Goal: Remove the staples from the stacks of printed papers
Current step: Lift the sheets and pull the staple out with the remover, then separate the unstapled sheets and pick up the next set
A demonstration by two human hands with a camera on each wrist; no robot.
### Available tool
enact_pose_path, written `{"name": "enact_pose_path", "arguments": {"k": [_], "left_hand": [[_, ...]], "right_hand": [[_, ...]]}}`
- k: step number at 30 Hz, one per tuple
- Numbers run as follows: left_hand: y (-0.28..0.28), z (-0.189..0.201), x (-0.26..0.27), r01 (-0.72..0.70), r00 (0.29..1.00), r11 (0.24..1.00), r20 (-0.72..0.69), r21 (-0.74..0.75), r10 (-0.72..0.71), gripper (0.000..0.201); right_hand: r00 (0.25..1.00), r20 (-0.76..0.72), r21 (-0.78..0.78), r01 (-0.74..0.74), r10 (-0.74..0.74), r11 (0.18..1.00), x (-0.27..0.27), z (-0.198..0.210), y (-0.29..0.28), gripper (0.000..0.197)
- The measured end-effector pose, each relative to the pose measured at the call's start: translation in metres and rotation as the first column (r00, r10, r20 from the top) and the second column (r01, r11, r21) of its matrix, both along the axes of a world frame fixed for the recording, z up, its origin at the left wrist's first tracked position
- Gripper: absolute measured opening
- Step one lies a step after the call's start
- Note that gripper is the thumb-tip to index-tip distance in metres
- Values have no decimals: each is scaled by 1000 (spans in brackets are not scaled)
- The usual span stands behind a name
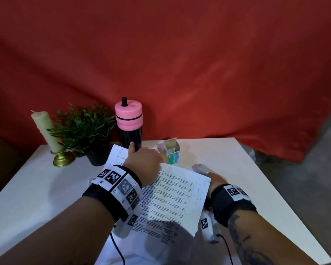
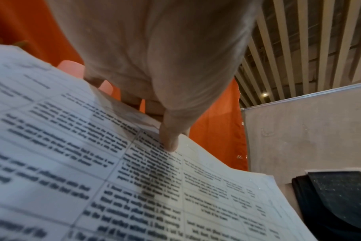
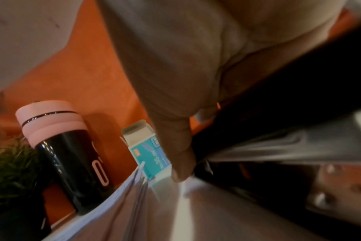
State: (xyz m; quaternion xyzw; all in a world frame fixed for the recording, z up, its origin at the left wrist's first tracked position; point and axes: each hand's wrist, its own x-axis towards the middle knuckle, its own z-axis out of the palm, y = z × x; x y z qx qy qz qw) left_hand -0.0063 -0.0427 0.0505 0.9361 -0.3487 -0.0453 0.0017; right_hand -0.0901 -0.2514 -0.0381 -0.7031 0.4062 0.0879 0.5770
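Note:
A stack of printed papers (image 1: 170, 197) lies on the white table (image 1: 46, 188), its top sheet curled up. My left hand (image 1: 145, 157) holds the far edge of that sheet. In the left wrist view the thumb (image 2: 171, 140) presses on the printed side (image 2: 93, 163) while the fingers sit behind the edge. My right hand (image 1: 216, 178) is just right of the stack's far right corner and grips a tool (image 1: 199, 167) with a pale top and an orange spot. The right wrist view shows the tool's black and metal body (image 3: 268, 146) under the palm, with the paper edges (image 3: 124, 203) beside it. No staple is discernible.
An open teal staple box (image 1: 172, 152) stands just beyond the papers. A black bottle with a pink lid (image 1: 129, 123), a potted plant (image 1: 84, 127) and a candle on a brass holder (image 1: 46, 131) line the back left. Red cloth hangs behind.

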Motion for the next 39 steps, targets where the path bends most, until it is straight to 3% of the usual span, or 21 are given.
{"name": "enact_pose_path", "arguments": {"k": [1, 4, 6, 8, 11, 15, 18, 21, 24, 28, 31, 35, 37, 39], "left_hand": [[0, -1, 0, 1, 1000, 1000, 4, 3, -1, 36], [-1, -1, 0, 0, 1000, 1000, -4, -12, 0, 39], [-1, 2, -1, 0, 1000, 999, -14, -47, -1, 38], [-3, 6, -2, -1, 1000, 997, -21, -80, -1, 37], [-7, 11, -1, 7, 999, 994, -42, -106, -11, 37], [-14, 18, -1, 33, 999, 997, -15, -67, -34, 34], [-24, 23, -3, 107, 994, 992, 10, -61, -107, 38], [-37, 20, -7, 194, 980, 963, 69, -187, -184, 38], [-50, 15, -13, 252, 966, 897, 142, -363, -214, 56], [-73, 9, -22, 240, 971, 880, 115, -411, -211, 73], [-93, 0, -25, 127, 990, 902, 1, -413, -139, 83], [-132, -13, -42, -77, 969, 848, -239, -524, -59, 92], [-153, -16, -62, -209, 860, 810, -497, -549, -115, 84], [-174, -22, -86, -361, 615, 806, -770, -470, -173, 78]], "right_hand": [[1000, -8, -28, -11, 10, 1000, 4, -2, -1, 31], [985, -68, -360, -173, 159, 917, 14, 5, -12, 29], [984, 38, -463, -139, 176, 875, 13, 31, -13, 25], [949, 199, -460, -130, 244, 879, 10, 58, -14, 31], [883, 322, -289, -253, 342, 923, -3, 92, -5, 44], [807, 136, -180, -550, 575, 815, -21, 106, 7, 36], [794, 15, -261, -584, 608, 769, -33, 97, 9, 15], [866, 70, -307, -453, 494, 837, -50, 93, 5, 21], [917, 185, -284, -294, 353, 912, -68, 85, -13, 18], [946, 299, -270, -39, 122, 962, -99, 68, -43, 16], [890, 430, -58, 195, -151, 979, -127, 60, -65, 14], [745, 501, 179, 409, -441, 895, -176, 49, -100, 15], [686, 500, 266, 459, -528, 848, -199, 40, -117, 16], [654, 471, 304, 509, -592, 805, -219, 28, -132, 16]]}}
